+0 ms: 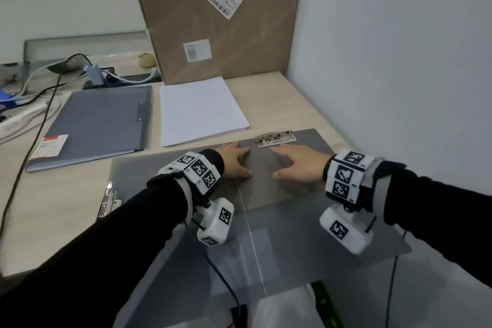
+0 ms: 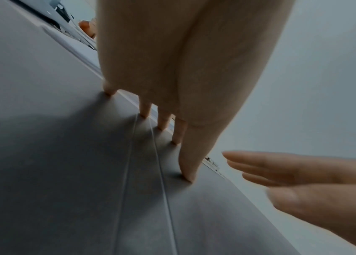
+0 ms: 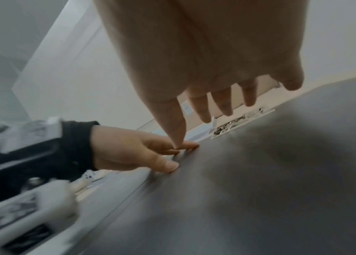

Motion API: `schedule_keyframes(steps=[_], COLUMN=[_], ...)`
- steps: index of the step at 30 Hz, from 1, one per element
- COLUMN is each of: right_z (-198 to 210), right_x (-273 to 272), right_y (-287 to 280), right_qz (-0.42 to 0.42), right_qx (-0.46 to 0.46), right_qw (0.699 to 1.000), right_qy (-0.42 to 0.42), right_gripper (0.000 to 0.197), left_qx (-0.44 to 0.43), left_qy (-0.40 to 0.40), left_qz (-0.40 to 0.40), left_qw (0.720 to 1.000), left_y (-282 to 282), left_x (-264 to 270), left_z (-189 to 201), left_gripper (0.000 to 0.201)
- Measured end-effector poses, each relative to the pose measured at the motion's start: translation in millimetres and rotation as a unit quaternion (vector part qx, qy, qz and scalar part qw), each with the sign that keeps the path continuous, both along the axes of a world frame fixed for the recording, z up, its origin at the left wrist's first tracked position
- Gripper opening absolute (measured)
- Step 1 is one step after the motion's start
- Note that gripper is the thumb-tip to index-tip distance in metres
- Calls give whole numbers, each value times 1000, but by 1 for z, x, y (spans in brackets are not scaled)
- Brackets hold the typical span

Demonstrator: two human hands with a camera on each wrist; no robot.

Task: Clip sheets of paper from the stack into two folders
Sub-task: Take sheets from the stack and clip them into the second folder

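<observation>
Folders come first on the left: a closed blue-grey folder (image 1: pixel 95 125) lies flat, bearing a red-and-white sticker (image 1: pixel 52 144) too small to read; just right of it sits the paper stack (image 1: pixel 199 109), untouched; nearest, the open grey folder (image 1: pixel 306 186) lies spread, left hand (image 1: pixel 234 160) pressing straight fingers by the spine crease, right hand (image 1: pixel 298 165) flat with fingers apart below the metal clip (image 1: pixel 275 138); flattening firmly before lifting that clip seems wise; labels on the cardboard box (image 1: pixel 213 16) show barcodes, illegible.
</observation>
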State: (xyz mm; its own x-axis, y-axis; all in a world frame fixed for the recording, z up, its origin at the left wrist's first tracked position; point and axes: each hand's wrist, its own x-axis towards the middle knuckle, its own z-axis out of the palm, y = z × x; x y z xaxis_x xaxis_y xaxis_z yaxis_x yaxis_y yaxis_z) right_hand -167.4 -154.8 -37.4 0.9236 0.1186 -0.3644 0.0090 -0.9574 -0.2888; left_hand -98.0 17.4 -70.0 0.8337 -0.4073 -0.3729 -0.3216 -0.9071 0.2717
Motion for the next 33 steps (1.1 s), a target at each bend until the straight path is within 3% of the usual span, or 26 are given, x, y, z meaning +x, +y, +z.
schedule_keyframes(steps=[11, 21, 33], right_z=[-10, -36, -30], right_x=[67, 73, 69], right_y=[28, 25, 25], right_qz=[53, 80, 109], right_qx=[-123, -178, -249], right_qw=[991, 981, 962], right_qy=[3, -4, -6], right_gripper=[74, 67, 65], left_qx=[26, 21, 35], left_qy=[-12, -15, -22], left_qz=[-21, -23, -46], left_qw=[999, 999, 998], left_y=[4, 6, 8], left_x=[12, 21, 20], left_z=[-12, -27, -26], left_gripper=[84, 85, 84])
